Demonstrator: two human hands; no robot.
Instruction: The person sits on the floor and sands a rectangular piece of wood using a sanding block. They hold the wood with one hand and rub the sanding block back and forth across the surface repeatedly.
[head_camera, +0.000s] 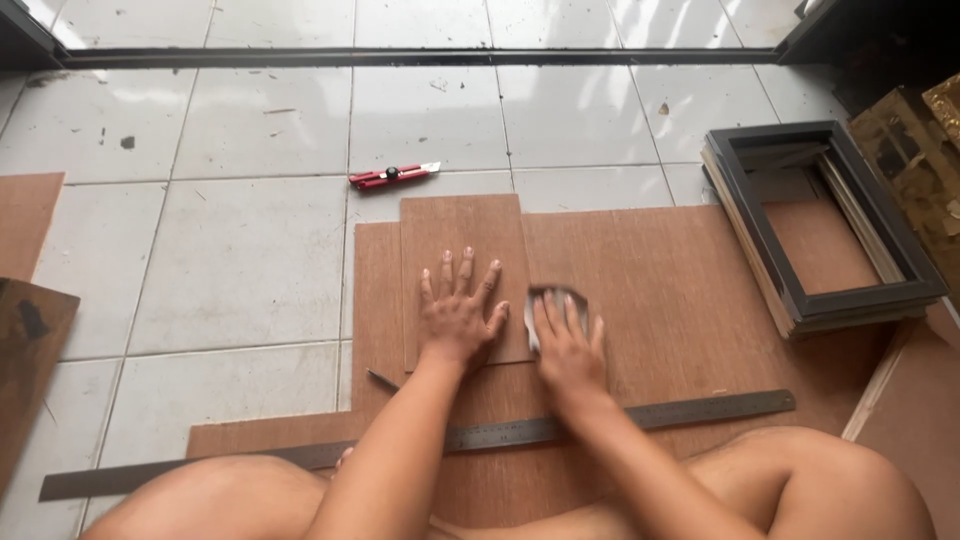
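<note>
My left hand (457, 312) lies flat with fingers spread on a small brown hardboard panel (462, 232), pinning it down. My right hand (567, 338) presses a folded grey piece of sandpaper (553, 294) against that panel's right edge. The small panel rests on a larger brown board (680, 290) laid on the tiled floor. A long steel ruler (700, 408) lies across the board in front of my knees, passing under my forearms.
A red utility knife (394, 176) lies on the tiles beyond the panel. A stack of dark picture frames (812, 300) sits at the right. More brown boards (25, 330) lie at the left. A thin pencil-like stick (382, 380) rests near my left wrist.
</note>
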